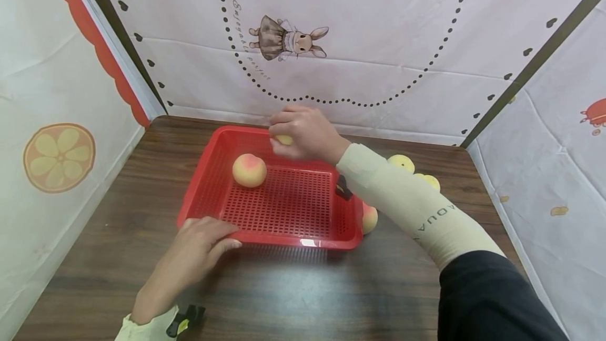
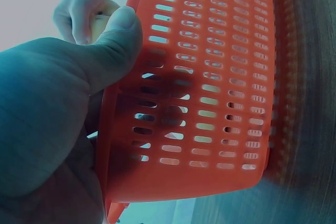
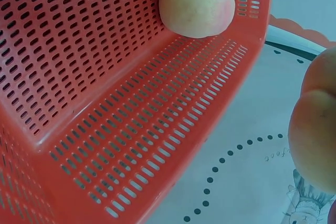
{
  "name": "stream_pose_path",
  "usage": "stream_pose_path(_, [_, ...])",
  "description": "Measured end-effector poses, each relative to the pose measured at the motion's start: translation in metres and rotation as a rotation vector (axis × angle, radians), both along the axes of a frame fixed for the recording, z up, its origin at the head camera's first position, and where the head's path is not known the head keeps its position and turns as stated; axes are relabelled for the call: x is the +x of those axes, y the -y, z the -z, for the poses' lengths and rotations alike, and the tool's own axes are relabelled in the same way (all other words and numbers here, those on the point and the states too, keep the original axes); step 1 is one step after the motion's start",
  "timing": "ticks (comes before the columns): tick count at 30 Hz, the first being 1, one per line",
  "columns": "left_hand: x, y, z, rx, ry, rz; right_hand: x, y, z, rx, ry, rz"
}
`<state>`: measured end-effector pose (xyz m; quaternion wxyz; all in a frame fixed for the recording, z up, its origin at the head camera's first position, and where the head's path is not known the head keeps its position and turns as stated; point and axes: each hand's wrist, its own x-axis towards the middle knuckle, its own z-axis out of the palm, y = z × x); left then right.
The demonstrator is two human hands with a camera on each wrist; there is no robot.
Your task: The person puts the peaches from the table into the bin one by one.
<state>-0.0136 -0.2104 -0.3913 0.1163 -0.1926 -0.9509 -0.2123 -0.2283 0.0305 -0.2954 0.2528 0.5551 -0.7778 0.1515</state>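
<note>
A red plastic basket (image 1: 284,238) with slotted walls stands on the table. My left hand (image 1: 203,243) grips its near left corner; in the left wrist view the thumb (image 2: 113,45) lies over the rim. My right hand (image 1: 303,133) is above the basket's far side, holding a small yellow fruit (image 1: 284,140) mostly covered by the fingers. Inside the basket, toward the left, sits a peach (image 1: 249,170) with a pink blush, seen also in the right wrist view as a pale peach (image 3: 197,4) against the slotted wall.
Another peach (image 1: 370,218) lies just outside the basket's right wall, partly hidden. Several yellow fruits (image 1: 401,163) are on the table (image 1: 388,288) beyond the right forearm. Printed cloth panels (image 1: 379,30) enclose the table at the back and both sides.
</note>
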Motion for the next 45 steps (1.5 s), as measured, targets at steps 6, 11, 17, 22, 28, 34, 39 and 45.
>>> stream_pose_path(6, [0.000, 0.000, -0.001, -0.006, 0.015, -0.007, -0.002, 0.003, 0.002, -0.001, 0.007, -0.005])
stream_pose_path(11, [0.000, 0.000, -0.003, -0.009, 0.056, -0.019, -0.003, 0.005, 0.003, 0.002, 0.014, 0.008])
stream_pose_path(17, [0.001, -0.001, -0.004, -0.009, 0.089, -0.028, -0.005, 0.009, 0.001, 0.014, 0.038, 0.035])
stream_pose_path(22, [0.001, -0.001, -0.004, -0.005, 0.097, -0.032, -0.007, 0.012, -0.001, 0.037, 0.040, 0.044])
stream_pose_path(28, [0.002, 0.000, -0.003, 0.000, 0.072, -0.027, -0.008, 0.016, -0.002, 0.047, 0.035, 0.053])
stream_pose_path(34, [0.001, 0.000, -0.002, 0.001, 0.058, -0.021, -0.010, 0.018, -0.001, 0.049, 0.038, 0.074])
stream_pose_path(39, [0.001, 0.000, -0.002, -0.008, 0.029, -0.014, -0.011, 0.020, 0.001, 0.050, 0.044, 0.080])
stream_pose_path(45, [0.001, -0.001, -0.003, -0.009, 0.050, -0.025, -0.013, 0.020, 0.006, 0.054, 0.051, 0.082])
